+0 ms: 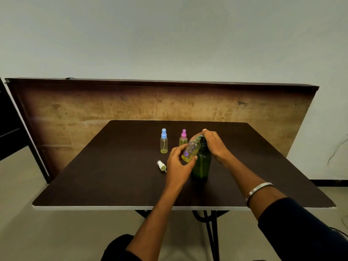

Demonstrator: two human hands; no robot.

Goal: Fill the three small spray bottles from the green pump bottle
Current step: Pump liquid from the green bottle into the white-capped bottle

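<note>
The dark table (94, 185) filled the middle of the frame. Just left of centre a loose white spray cap (161, 165) lay on its side. The left hand (177, 162) gripped an uncapped little bottle (191, 150), tilted, its mouth up at the pump spout. The right hand (213, 143) pressed down on the green pump bottle (201, 164). Further back stood the blue-capped bottle (164, 141) and pink-capped bottle (183, 138), both upright.
</note>
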